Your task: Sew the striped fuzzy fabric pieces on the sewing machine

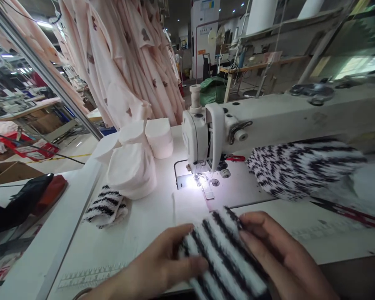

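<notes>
Between my two hands is a piece of fuzzy black-and-white striped fabric (223,254), held in front of the sewing machine (203,137). My left hand (168,258) grips its left edge, thumb on top. At the right edge, my right hand (275,246) pinches the cloth between thumb and fingers. Beyond the striped piece, a flat white cloth (189,204) lies just in front of the lit needle area. The lower end of the striped fabric runs out of view.
White fabric stacks (131,171) and a small striped piece (106,207) lie left on the sewing table (150,233). A larger striped bundle (300,166) and dark scissors (346,212) are at right. Pink garments (121,62) hang behind. Red-handled snips (235,158) lie behind the needle.
</notes>
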Demonstrator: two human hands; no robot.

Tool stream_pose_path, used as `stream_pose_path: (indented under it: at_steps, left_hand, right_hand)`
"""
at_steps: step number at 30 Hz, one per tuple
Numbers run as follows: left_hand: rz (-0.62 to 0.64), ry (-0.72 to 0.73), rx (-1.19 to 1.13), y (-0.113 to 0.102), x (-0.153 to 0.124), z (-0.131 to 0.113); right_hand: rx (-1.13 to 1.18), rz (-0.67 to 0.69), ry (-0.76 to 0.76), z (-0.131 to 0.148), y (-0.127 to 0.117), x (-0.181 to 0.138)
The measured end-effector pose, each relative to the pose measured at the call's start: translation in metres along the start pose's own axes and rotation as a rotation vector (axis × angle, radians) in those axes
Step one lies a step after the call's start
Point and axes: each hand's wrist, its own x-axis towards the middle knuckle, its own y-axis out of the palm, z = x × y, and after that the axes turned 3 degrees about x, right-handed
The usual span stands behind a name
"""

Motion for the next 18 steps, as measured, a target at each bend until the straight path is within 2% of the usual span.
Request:
stream_pose_path:
  at_steps: [3, 7, 10, 12, 14, 16, 18]
  left_hand:
    - [-0.009, 0.036, -0.108, -0.007, 0.003, 0.0]
    - [-0.037, 0.038, -0.114, -0.013, 0.001, -0.003]
    - [0.037, 0.035, -0.108, -0.014, -0.001, -0.004]
    - [0.106, 0.034, -0.089, -0.012, -0.001, -0.004]
    - [0.125, 0.032, -0.065, -0.009, 0.0, -0.003]
    - [0.05, 0.034, -0.008, -0.004, 0.001, 0.0]
    - [-0.058, 0.046, 0.042, -0.002, 0.003, 0.001]
  right_hand:
    - [0.092, 0.017, 0.094, -0.007, 0.0, 0.012]
    - [0.138, 0.005, 0.111, -0.009, 0.008, 0.015]
    - [0.105, 0.038, 0.098, -0.007, 0.008, 0.014]
    - [0.041, 0.143, 0.062, -0.004, 0.006, 0.013]
    - [-0.023, 0.278, -0.006, -0.001, 0.005, 0.011]
    - [-0.003, 0.333, -0.042, -0.002, 0.009, 0.008]
    - [0.14, 0.293, -0.023, -0.008, 0.017, 0.004]
